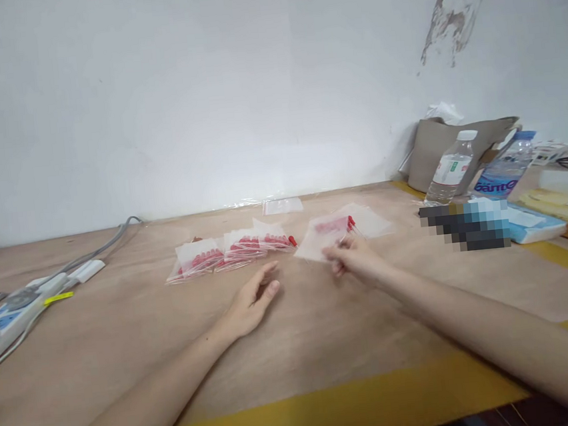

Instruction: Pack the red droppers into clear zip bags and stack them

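Observation:
My right hand [355,261] pinches the near edge of a clear plastic bag [324,236] with red pieces inside, which rests on the wooden table [297,346]. My left hand [252,304] lies open on the table, fingers stretched out, holding nothing, just in front of a row of filled clear bags with red pieces [230,251]. An empty clear bag [282,206] lies farther back near the wall.
A power strip with cables [17,312] sits at the left edge. At the right stand two water bottles [450,169], a brown bag [438,148], a tissue pack [531,223] and other items. A yellow stripe runs along the table's front edge.

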A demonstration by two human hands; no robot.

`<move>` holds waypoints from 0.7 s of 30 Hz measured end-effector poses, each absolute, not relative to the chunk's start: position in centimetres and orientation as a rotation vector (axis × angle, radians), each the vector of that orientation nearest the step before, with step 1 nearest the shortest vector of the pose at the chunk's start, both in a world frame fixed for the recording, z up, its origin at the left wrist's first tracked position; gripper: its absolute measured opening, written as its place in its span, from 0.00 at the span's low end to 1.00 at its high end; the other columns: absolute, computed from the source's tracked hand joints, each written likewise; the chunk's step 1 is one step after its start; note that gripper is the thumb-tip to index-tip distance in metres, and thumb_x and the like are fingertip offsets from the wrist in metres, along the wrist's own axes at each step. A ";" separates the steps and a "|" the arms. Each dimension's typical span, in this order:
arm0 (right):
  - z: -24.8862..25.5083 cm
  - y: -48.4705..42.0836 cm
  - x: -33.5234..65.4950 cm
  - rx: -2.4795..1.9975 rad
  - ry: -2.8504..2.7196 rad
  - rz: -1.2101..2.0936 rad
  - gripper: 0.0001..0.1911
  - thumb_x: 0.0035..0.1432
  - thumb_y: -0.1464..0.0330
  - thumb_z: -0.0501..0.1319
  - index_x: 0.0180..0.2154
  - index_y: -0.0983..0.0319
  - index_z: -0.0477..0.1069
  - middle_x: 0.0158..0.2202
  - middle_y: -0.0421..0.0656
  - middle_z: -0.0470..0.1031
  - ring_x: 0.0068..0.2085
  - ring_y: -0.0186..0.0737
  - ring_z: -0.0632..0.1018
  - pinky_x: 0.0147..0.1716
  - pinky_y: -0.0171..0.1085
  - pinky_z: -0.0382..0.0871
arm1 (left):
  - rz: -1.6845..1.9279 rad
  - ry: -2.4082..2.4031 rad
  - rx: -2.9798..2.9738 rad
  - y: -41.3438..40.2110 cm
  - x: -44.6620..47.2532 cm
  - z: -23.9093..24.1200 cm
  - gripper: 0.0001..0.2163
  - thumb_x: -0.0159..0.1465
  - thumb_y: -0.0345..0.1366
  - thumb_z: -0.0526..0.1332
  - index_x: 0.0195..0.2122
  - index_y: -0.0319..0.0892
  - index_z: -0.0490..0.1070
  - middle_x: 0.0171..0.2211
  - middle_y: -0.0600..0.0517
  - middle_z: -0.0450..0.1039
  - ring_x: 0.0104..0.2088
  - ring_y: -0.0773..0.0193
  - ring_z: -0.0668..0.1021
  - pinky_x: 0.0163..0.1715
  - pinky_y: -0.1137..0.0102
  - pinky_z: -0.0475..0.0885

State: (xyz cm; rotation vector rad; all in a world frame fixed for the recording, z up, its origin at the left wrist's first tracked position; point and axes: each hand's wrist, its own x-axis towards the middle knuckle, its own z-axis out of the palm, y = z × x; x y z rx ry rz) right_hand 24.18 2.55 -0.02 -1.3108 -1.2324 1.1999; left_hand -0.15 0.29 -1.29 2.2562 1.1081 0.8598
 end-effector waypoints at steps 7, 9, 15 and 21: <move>1.9 0.0 21.9 -1.423 -1.914 1.819 0.28 0.46 0.45 0.53 0.23 0.66 0.67 0.19 0.43 0.71 0.15 0.30 0.69 0.11 0.29 0.59 | 0.894 1.165 2.287 1.1 -0.8 -2.1 0.18 0.60 0.42 0.57 0.50 0.44 0.62 0.50 0.47 0.64 0.49 0.55 0.69 0.48 0.61 0.65; 2.9 1.8 23.8 -1.608 -2.079 1.556 0.29 0.48 0.45 0.51 0.20 0.65 0.67 0.15 0.42 0.69 0.13 0.28 0.65 0.11 0.29 0.53 | 0.794 1.172 2.457 1.2 -1.1 -2.1 0.14 0.59 0.40 0.58 0.47 0.44 0.67 0.51 0.47 0.62 0.51 0.54 0.67 0.49 0.59 0.64; 1.7 8.1 24.0 -1.738 -1.888 0.473 0.14 0.43 0.60 0.62 0.29 0.64 0.68 0.32 0.45 0.73 0.31 0.36 0.73 0.26 0.31 0.62 | 0.900 1.211 2.673 0.8 -0.9 -1.6 0.11 0.63 0.35 0.52 0.41 0.45 0.72 0.47 0.48 0.66 0.49 0.56 0.68 0.49 0.58 0.62; 0.5 11.7 19.1 -1.843 -1.932 0.467 0.20 0.38 0.66 0.64 0.36 0.67 0.69 0.38 0.54 0.73 0.40 0.49 0.73 0.33 0.37 0.65 | 0.753 1.164 2.655 -0.4 -0.2 -1.6 0.13 0.62 0.40 0.54 0.47 0.44 0.68 0.49 0.47 0.66 0.49 0.56 0.68 0.49 0.60 0.64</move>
